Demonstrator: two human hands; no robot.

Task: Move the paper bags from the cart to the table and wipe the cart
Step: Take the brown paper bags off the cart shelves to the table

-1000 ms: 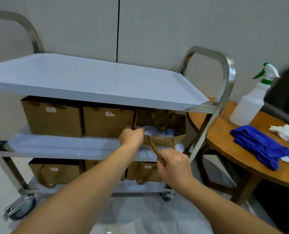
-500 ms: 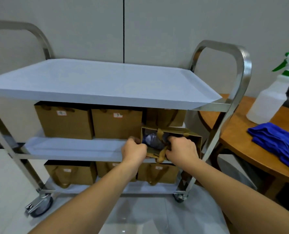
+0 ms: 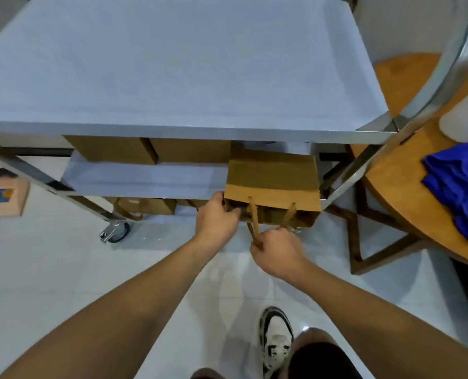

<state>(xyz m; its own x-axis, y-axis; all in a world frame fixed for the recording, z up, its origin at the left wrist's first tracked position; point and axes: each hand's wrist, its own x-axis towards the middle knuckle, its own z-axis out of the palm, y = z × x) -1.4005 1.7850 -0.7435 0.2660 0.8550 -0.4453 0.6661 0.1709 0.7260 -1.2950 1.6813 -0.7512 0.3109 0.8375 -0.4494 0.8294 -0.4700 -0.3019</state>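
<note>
The place looked like an office or institutional service room rather than a home. A stainless steel three-tier cart [image 3: 369,131] on a caster wheel [image 3: 117,231] stood on a glossy white tiled floor [image 3: 63,269], close against a plain pale wall [image 3: 407,26]. Brown paper bags [image 3: 272,177] were lined up along its middle and bottom shelves, as for deliveries or handouts. At the cart's right end stood a round wooden table [image 3: 396,181] with a folded blue cloth [image 3: 458,187] near its front edge. A cardboard box [image 3: 4,194] lay on the floor at the left edge.
</note>
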